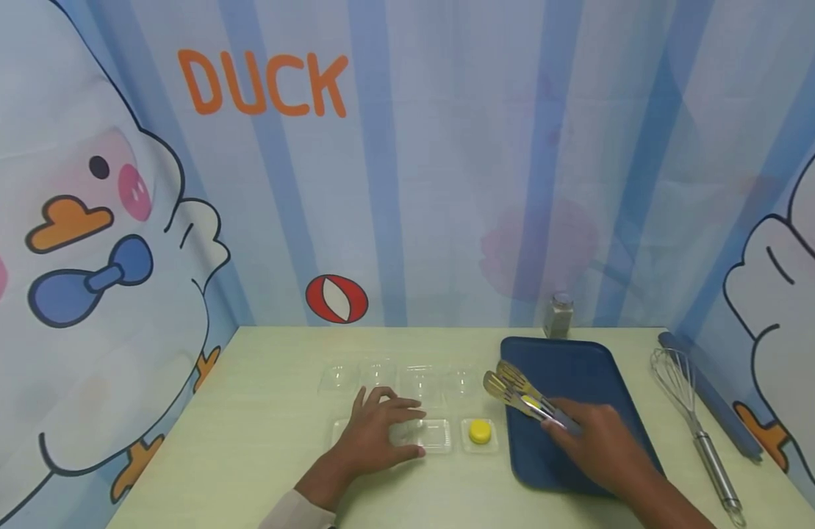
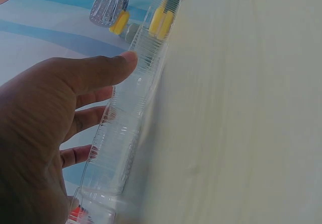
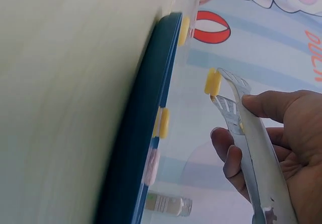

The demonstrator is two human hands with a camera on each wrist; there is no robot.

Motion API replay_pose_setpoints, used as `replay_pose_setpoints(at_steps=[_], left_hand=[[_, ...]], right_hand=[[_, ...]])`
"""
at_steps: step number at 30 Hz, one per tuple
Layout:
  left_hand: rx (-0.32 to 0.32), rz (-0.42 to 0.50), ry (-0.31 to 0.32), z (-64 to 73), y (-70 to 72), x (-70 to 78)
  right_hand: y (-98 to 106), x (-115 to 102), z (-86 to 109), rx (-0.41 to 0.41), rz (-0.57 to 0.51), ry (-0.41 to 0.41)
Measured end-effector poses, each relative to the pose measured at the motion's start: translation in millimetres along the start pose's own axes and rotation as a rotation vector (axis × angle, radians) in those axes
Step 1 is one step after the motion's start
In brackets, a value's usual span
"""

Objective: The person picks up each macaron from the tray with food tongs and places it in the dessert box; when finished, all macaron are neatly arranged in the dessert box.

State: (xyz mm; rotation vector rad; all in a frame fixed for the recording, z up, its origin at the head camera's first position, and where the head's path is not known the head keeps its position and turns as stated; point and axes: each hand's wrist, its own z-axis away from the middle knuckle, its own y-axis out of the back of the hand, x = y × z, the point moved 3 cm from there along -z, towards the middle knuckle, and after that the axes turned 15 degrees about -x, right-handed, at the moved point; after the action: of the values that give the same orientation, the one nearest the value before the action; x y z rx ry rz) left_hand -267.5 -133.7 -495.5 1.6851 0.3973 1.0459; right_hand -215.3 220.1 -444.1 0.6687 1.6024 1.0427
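My left hand (image 1: pixel 381 437) spans a clear plastic tray (image 1: pixel 436 436), its thumb at the near edge and its fingers at the far edge. Ribbed walls of the tray (image 2: pixel 121 128) show in the left wrist view. A yellow macaron (image 1: pixel 480 431) sits in the square compartment at the right end. My right hand (image 1: pixel 602 441) grips metal tongs (image 1: pixel 553 415) with slotted heads, raised over the left part of a dark blue tray (image 1: pixel 566 459). Between the tong heads is another yellow macaron (image 3: pixel 213 82), clearest in the right wrist view.
More clear compartments (image 1: pixel 420 383) stand behind my left hand. On the blue tray lie a yellow macaron (image 3: pixel 164 123) and a pink one (image 3: pixel 152 166). A glass shaker (image 1: pixel 558 316) stands behind it. To the right lie a whisk (image 1: pixel 694 422) and a blue-grey roll (image 1: pixel 711 397).
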Motion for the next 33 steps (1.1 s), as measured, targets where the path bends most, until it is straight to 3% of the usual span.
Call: replay_pose_setpoints(at_steps=[6, 14, 23, 33], left_hand=[[-0.006, -0.018, 0.013, -0.5, -2.3, -2.4], [-0.008, -0.019, 0.017, -1.3, -3.5, -2.7], [-0.014, -0.016, 0.031, -2.9, -4.2, -4.4], [0.004, -0.023, 0.009, -1.6, -4.0, -4.2]], right_hand=[[-6.5, -11.0, 0.7, -0.024, -0.031, 0.043], [-17.1, -21.5, -4.9, -0.138, -0.046, -0.038], [-31.2, -33.6, -7.8, -0.176, -0.097, 0.084], [-40.8, -44.0, -12.6, -0.127, -0.049, 0.204]])
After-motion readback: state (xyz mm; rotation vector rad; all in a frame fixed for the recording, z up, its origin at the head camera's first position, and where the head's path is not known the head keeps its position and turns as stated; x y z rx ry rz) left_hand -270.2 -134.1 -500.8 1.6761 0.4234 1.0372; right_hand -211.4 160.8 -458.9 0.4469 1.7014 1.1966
